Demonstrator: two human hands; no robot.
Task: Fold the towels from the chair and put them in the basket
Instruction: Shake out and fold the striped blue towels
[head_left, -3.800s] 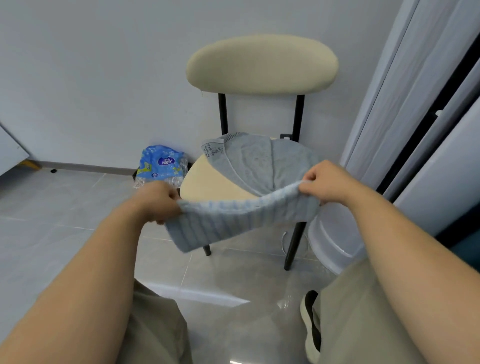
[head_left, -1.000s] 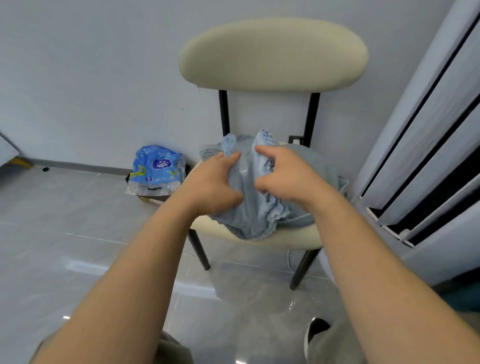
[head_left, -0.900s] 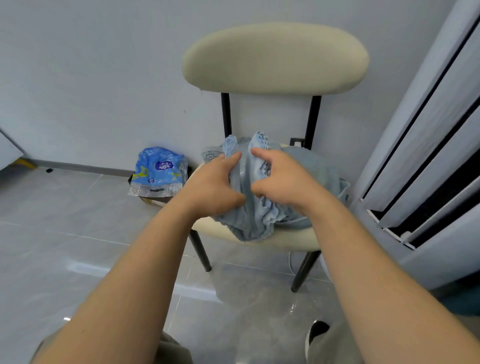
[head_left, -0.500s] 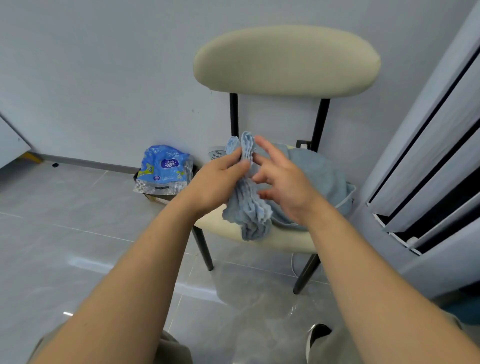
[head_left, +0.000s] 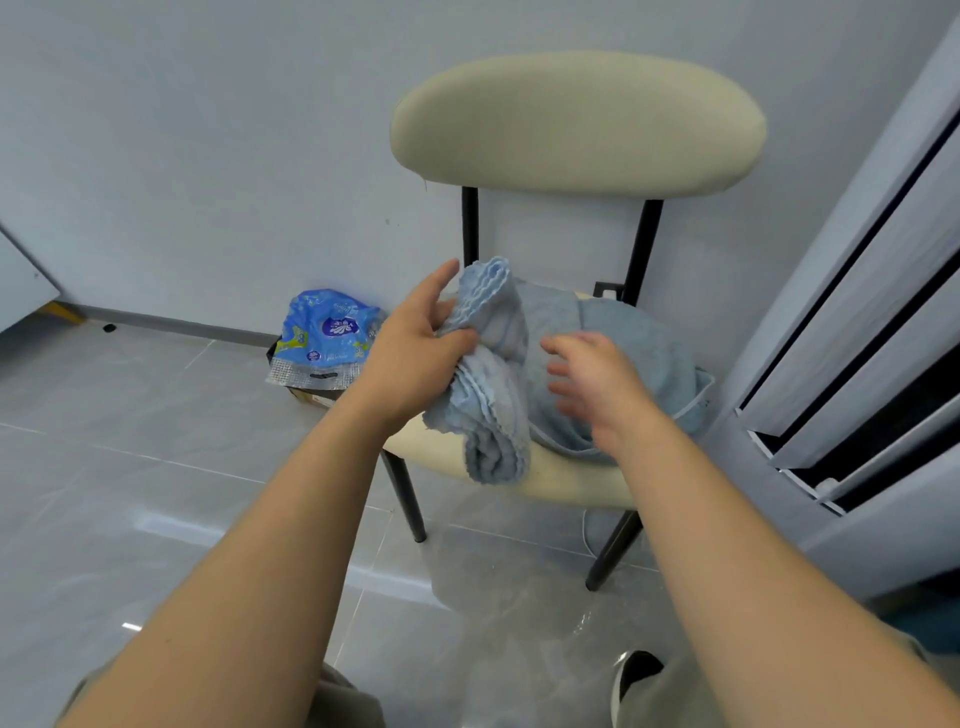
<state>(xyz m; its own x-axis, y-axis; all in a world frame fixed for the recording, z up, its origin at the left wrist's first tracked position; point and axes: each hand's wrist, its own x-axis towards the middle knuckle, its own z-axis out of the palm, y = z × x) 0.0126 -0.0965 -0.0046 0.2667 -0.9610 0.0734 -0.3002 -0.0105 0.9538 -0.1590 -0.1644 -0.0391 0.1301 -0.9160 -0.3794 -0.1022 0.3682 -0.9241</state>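
Observation:
A folded, bunched light blue towel (head_left: 493, 395) hangs from my left hand (head_left: 415, 353), which grips it just above the front of the seat. My right hand (head_left: 597, 384) hovers to the right of it with fingers spread, holding nothing. Behind it another light blue towel (head_left: 623, 338) lies spread on the seat of the cream chair (head_left: 561, 483) with black legs. No basket shows in this view.
A blue plastic packet (head_left: 327, 332) sits on a small box on the floor left of the chair, against the wall. White slatted panels (head_left: 857, 338) stand close on the right. Grey tiled floor (head_left: 156, 467) lies in front; my shoe (head_left: 634, 675) is at the bottom.
Both hands first held the towel stretched out, then bunched it together over the seat. My right hand has now let go and moved right; my left hand alone keeps the folded towel.

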